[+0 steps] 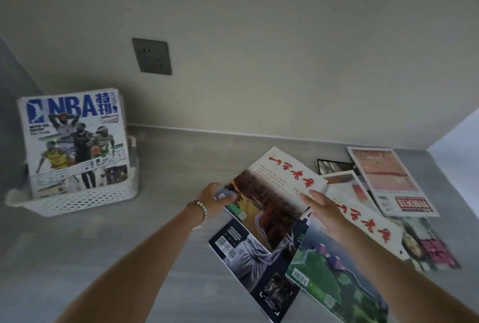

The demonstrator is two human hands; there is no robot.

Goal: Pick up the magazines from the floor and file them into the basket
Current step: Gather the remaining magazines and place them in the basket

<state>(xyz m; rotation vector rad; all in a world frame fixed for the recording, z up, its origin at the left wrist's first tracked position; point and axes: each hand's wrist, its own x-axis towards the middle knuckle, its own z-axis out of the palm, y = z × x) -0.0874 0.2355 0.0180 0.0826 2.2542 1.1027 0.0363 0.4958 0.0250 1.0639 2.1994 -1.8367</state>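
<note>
On the floor right of the white basket point(85, 201), the left hand point(217, 201) gripped the red-titled magazine point(274, 193) by its edge, apparently to lift it off the scattered pile point(344, 278). The right hand point(324, 211), fingers straight, steadied the other side. An NBA magazine point(75, 141) stood filed upright in the basket.

Dim, flat indoor light, soft blur, wide-angle edge distortion

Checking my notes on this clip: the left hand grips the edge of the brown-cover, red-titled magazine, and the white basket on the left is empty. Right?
Not empty: the head view shows an NBA magazine standing upright in the white basket. The left hand does grip the edge of the brown-cover, red-titled magazine.
</note>
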